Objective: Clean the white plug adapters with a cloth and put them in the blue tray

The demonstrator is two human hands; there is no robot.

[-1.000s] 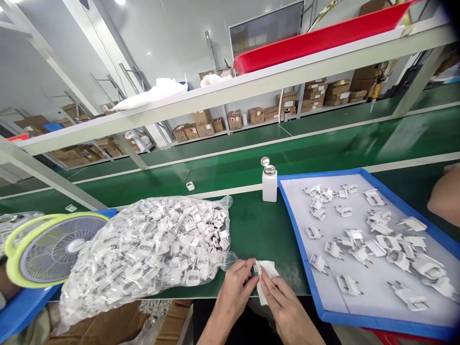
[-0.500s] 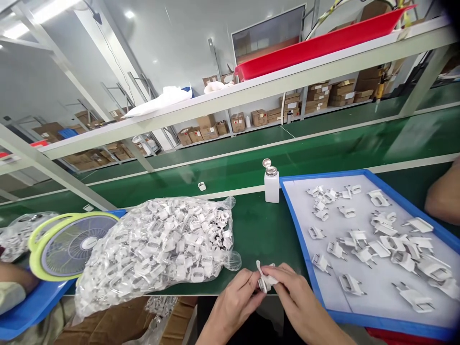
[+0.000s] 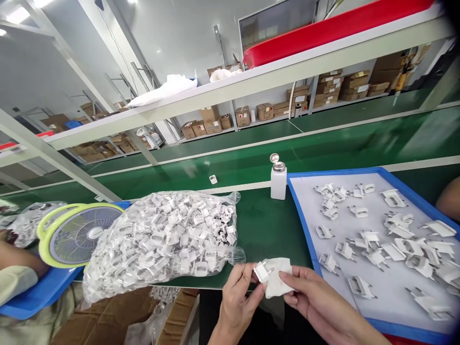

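Between the thumb and fingers of my left hand (image 3: pixel 237 299) is a white two-pin plug housing (image 3: pixel 262 272), its pins pointing right. My right hand (image 3: pixel 311 292) pinches a white cloth (image 3: pixel 279 278) by its right side, and the cloth's left edge lies against the plug housing. To the right, a blue-rimmed tray (image 3: pixel 300 213) lined in white bears many similar plug housings (image 3: pixel 361 286), scattered and partly overlapping. A clear plastic bag (image 3: pixel 158 239) packed with small white plastic parts lies on the bench to the left.
A white pump bottle (image 3: pixel 278 184) with its metal lid up stands behind the tray's corner. A small white part (image 3: pixel 213 179) lies farther back. At left are a green-rimmed fan (image 3: pixel 77 235) and a co-worker's arm (image 3: pixel 21 261); another arm (image 3: pixel 449 199) shows at right.
The cloth, bunched around the plug housing before, is now spread open to its right. My right hand has moved right, and the plug's pins now show. The view has shifted slightly.
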